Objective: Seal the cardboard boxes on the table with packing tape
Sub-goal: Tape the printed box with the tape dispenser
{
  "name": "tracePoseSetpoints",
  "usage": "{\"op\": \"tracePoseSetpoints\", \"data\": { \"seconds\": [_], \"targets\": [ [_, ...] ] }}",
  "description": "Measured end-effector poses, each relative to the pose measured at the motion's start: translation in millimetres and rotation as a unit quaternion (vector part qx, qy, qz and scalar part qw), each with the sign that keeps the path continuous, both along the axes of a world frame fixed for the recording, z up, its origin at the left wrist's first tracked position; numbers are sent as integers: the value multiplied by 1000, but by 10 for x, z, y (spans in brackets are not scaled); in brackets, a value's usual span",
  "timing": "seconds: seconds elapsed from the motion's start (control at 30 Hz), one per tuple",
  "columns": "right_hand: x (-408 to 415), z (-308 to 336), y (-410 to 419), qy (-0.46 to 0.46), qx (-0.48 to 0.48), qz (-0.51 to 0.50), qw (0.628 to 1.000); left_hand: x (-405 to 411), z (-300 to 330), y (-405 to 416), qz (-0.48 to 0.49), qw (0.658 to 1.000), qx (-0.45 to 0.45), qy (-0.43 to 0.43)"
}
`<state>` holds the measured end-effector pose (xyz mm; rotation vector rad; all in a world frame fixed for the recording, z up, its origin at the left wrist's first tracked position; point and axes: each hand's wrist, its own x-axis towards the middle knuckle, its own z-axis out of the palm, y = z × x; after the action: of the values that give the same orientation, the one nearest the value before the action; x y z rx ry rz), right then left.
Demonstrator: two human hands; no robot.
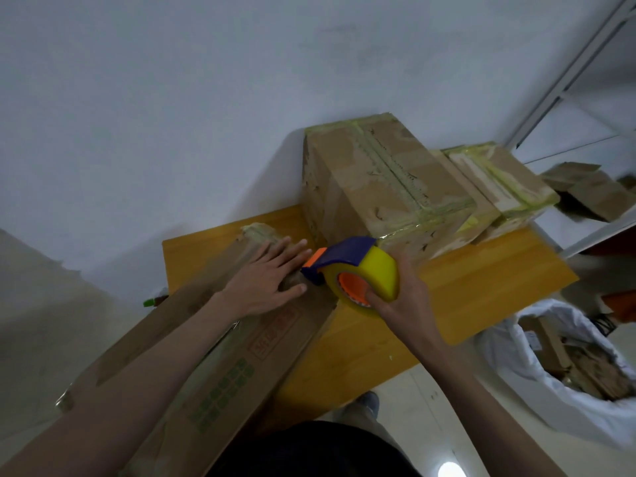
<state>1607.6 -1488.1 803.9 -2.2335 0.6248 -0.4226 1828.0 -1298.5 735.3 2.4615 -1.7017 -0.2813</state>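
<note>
A long cardboard box with red and green print lies across the near left of the yellow table. My left hand rests flat on its top near the far end, fingers straight. My right hand grips a tape dispenser, with a yellow roll, an orange core and a purple guard. The dispenser's orange front edge sits at the box top, just beside my left fingertips. A tall taped box stands at the back of the table. A smaller taped box sits to its right.
A white wall runs behind the table. A white bag filled with cardboard scraps stands on the floor at the right. Loose cardboard pieces lie on a white shelf at the far right. A green-capped bottle shows left of the long box.
</note>
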Motion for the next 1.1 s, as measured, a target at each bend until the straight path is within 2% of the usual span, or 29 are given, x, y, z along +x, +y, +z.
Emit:
{"op": "tracePoseSetpoints", "data": {
  "seconds": [0.4,0.7,0.9,1.1],
  "targets": [
    [-230,192,87,-10,4,0,1000,10,33,12,7,1000,-1,-2],
    [-837,257,-99,13,10,-60,998,-34,60,-8,6,1000,-1,-5],
    [-841,192,-96,16,30,-52,998,-432,227,-276,86,990,110,-8],
    [-925,218,-82,-1,32,-71,997,-817,143,-468,22,994,89,-59]
  ]
}}
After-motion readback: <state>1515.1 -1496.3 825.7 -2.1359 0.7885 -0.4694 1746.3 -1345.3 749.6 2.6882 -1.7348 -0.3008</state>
